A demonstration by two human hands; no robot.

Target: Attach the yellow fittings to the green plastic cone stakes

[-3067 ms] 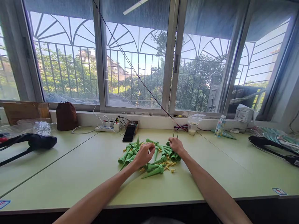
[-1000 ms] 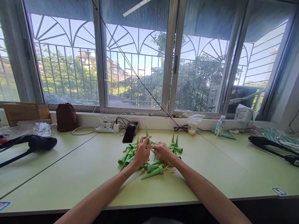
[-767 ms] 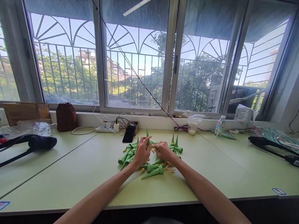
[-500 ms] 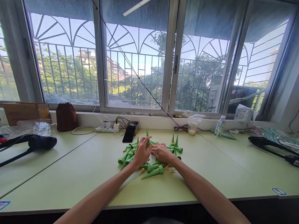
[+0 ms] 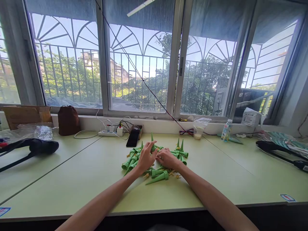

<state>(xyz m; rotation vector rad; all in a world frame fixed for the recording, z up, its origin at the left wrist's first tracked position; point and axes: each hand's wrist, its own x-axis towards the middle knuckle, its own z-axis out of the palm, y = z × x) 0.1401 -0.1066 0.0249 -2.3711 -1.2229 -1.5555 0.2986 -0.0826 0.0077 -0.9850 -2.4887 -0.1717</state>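
Left hand (image 5: 146,157) pinches an upright green spike (image 5: 152,137) well in from the front edge of the counter (image 5: 91,179); right hand (image 5: 167,158) curls, grip hidden.

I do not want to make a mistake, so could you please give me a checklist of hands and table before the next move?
1. Green spike in the left hand, tip up: ok.
2. Right hand close to the left hand: ok.
3. Item in the right hand's grasp: cannot tell, fingertips hidden.
4. Yellow pieces separated from the other green spikes: not ok, mixed together.
5. Bottle upright, away from both hands: ok.
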